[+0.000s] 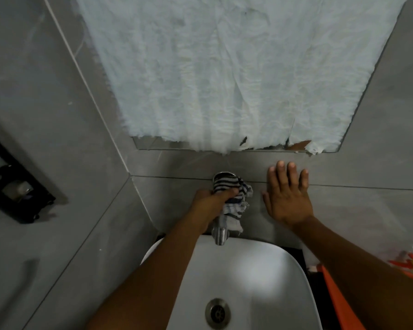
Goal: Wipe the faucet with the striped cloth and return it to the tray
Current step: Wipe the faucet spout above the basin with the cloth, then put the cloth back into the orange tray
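Wall (57,115): grey tile, backing a mirror covered in white paper (224,67).
Sink (248,282): white basin sitting under the faucet (220,235).
Right hand (287,198): lying released, fingers spread flat on the wall.
Left hand (212,201): grasping the striped cloth (234,201).
Striped cloth: wrapping around the faucet body.

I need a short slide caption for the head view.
Left hand presses the striped cloth around the wall-mounted faucet above a white basin; right hand rests flat on the tiled wall.
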Motion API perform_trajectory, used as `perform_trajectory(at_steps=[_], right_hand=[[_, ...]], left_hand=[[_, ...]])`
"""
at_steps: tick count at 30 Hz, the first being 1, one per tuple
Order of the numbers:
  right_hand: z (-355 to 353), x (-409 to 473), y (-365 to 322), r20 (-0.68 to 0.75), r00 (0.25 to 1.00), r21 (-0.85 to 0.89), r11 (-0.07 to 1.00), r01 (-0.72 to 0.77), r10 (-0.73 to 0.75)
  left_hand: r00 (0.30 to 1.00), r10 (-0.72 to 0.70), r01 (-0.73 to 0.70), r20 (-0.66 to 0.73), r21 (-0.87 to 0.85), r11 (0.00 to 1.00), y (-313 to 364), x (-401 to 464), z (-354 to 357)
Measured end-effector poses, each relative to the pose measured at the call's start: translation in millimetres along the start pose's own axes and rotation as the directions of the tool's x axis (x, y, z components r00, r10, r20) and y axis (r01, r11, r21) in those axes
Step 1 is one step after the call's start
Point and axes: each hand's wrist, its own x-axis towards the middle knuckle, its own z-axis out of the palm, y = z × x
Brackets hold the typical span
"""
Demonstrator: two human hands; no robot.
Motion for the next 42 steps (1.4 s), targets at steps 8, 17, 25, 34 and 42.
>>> perform_trajectory(at_steps=[8,17,25,34,42], right_hand=[[-13,2,-7,0.081,0.995,0.02,0.998,-0.054,0.053],[-103,-26,-78,0.748,0.657,0.552,0.461,-0.694,0.093],[-144,-81,-79,0.856,0.514,0.515,0.197,-0.834,-0.058],[-158,-144,14,0.928,0.332,0.372,-0.365,-0.853,0.17],[-143,-259,93,0.927,-0.217,0.111,-0.779,-0.617,0.304]], left_hand=[[0.989,0.146,-0.148,0.027,0.221,0.964,-83,-60,-21],[0.998,0.027,-0.029,-0.054,-0.038,0.999,-126,-69,-10],[0.976,-0.087,0.159,0.198,-0.382,0.911,-159,-79,9],[0.867,-0.126,0.273,0.483,-0.246,0.93,-140,-45,86],[0.871,-0.192,-0.097,0.453,0.54,0.836,-127,25,276]])
